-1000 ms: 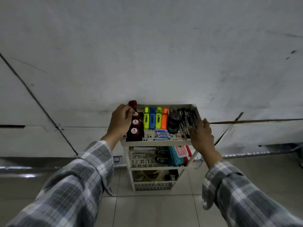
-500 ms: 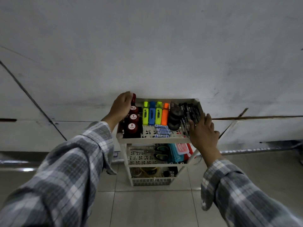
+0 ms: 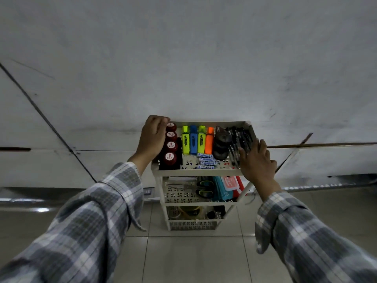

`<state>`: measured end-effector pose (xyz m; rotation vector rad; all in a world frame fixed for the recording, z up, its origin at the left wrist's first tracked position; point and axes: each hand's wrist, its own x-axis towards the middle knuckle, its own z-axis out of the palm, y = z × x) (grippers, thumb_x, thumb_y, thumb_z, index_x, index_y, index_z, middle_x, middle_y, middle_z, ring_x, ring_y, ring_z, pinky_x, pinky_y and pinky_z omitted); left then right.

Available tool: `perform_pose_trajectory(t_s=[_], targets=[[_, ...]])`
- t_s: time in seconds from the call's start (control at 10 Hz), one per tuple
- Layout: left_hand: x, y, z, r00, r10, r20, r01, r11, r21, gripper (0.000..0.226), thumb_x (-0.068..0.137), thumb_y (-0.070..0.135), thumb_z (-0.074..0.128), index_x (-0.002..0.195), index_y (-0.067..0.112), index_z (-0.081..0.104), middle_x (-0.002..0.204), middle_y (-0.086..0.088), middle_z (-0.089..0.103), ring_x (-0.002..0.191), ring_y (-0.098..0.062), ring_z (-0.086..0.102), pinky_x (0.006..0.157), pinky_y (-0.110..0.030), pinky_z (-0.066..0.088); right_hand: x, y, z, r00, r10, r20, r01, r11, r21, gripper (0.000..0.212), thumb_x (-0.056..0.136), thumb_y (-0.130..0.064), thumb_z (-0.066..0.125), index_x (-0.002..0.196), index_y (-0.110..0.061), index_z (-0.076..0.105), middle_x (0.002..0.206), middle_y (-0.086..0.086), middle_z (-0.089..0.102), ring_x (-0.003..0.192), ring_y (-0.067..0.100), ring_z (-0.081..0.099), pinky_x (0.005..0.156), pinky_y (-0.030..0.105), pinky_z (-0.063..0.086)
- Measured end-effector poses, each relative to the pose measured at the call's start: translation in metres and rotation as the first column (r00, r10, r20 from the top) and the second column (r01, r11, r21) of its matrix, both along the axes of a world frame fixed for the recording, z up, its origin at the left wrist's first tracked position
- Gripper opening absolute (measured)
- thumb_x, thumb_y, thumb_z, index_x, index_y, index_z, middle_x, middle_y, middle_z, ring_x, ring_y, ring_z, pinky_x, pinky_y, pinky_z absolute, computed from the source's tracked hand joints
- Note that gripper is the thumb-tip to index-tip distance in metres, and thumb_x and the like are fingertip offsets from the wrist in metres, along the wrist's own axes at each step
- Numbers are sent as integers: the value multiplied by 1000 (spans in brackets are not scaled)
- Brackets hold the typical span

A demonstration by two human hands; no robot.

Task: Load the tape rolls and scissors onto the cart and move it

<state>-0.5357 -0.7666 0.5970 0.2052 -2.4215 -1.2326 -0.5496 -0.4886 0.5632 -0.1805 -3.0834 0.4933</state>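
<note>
A white three-tier plastic cart (image 3: 195, 172) stands on the tiled floor against the wall. My left hand (image 3: 152, 137) grips the top tray's left rim near its back corner. On the tray's right front corner rests my right hand (image 3: 257, 160), fingers spread, touching a pile of black pens (image 3: 240, 137). Scissors with black and green handles (image 3: 202, 188) lie on the middle shelf. Tape rolls (image 3: 190, 211) sit on the bottom shelf, partly hidden. Dark tape rolls (image 3: 221, 144) are stacked on the top tray.
The top tray also holds red stamps (image 3: 171, 146), coloured highlighters (image 3: 196, 139) and small batteries (image 3: 206, 161). Teal and red packets (image 3: 228, 186) fill the middle shelf's right side. A grey wall (image 3: 183, 68) is right behind the cart. Tiled floor (image 3: 193, 258) spreads in front.
My left hand has slid further back along the left rim, uncovering the red stamps. The cart sits a little closer to the wall, and my right hand stays on the right front corner.
</note>
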Motion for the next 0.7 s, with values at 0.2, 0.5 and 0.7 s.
perform_pose_trajectory(t_s=[0.2,0.5,0.7], targets=[[23,0,6,996,22,85,-25,999,29,34,98,29,35,114,12,59,121,-8,56,102,-8,47,88,-22,32,8,0,16,998,26,50,-24,999,-30,71,95,-52,31,149,-13,5,159,13,4,144,34,9,112,58,17],[75,32,44,993,104,64,-105,994,7,34,98,29,37,115,8,58,121,-13,56,111,-20,51,90,-23,33,45,1,78,985,133,-108,-147,980,-131,67,96,-44,37,149,-14,10,158,9,13,144,27,13,112,56,19],[102,68,109,990,138,-23,-138,990,27,34,99,27,37,120,8,55,123,-10,54,99,-8,44,86,-21,33,70,13,137,949,170,-266,-228,952,-205,66,97,-43,37,149,-10,13,157,7,18,144,23,16,112,54,20]])
